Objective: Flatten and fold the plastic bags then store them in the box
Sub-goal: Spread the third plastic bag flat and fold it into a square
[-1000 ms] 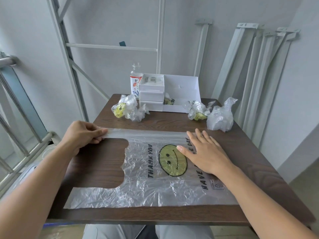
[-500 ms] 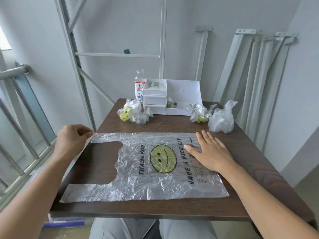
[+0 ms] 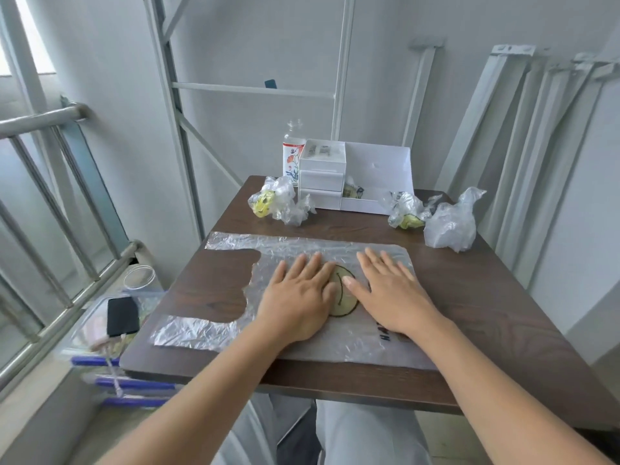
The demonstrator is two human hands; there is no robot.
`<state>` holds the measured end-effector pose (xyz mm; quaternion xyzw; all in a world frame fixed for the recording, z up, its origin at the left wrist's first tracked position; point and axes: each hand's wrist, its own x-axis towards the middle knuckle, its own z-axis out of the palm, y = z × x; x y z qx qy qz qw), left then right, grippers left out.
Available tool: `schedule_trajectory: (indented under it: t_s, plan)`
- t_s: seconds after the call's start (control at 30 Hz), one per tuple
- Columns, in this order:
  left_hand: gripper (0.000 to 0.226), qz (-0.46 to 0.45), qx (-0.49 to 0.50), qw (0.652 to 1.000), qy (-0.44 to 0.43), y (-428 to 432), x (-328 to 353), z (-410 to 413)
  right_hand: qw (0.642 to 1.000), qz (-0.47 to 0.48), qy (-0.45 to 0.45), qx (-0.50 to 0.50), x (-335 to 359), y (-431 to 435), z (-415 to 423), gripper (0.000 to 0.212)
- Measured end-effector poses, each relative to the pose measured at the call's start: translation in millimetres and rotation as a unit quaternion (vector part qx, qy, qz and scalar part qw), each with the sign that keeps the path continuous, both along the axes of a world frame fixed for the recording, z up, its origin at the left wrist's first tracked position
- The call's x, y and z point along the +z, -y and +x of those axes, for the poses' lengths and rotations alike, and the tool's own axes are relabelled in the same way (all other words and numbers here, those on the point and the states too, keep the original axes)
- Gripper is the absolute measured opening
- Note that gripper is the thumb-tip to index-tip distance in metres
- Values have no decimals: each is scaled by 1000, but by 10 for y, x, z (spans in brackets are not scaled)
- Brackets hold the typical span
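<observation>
A clear plastic bag [image 3: 302, 245] with a yellow smiley print lies spread flat on the brown table [image 3: 486, 297], handles pointing left. My left hand [image 3: 298, 297] presses flat on the bag's middle, fingers straight. Beside it, my right hand [image 3: 389, 293] also lies flat on the bag, partly covering the smiley. A white box [image 3: 375, 169] with small drawers stands open at the table's far edge. Three crumpled bags wait near it: one on the left [image 3: 278, 204], one on the right [image 3: 404, 211], and one at the far right [image 3: 451, 226].
A bottle [image 3: 292, 152] stands behind the drawers. Metal rails [image 3: 523, 162] lean on the wall to the right. A railing [image 3: 50, 196] runs along the left. Below the table's left side sit a clear bin with a black phone [image 3: 122, 315] and a jar [image 3: 139, 278].
My left hand let go of the bag's far handle and moved to the bag's middle, flat beside my right hand. The camera view shifted left.
</observation>
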<state>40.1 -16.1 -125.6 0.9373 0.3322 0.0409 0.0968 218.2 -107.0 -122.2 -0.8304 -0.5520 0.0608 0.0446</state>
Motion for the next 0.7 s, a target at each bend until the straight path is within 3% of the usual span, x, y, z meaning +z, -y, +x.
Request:
schedule_trajectory:
  t_s: [0.27, 0.53, 0.63, 0.7]
  plan:
    - [75, 14, 60, 998, -26, -227, -25, -835, 1000, -14, 7, -23, 9, 84, 79, 87]
    - [115, 3, 127, 991, -49, -526, -37, -1636, 999, -23, 11, -42, 3, 249, 50, 89]
    - [89, 8, 190, 982, -15, -649, 4, -1721, 998, -30, 10, -59, 18, 342, 27, 89]
    - [53, 118, 200, 972, 43, -556, 45, -1723, 997, -39, 6, -73, 49, 376, 0, 89]
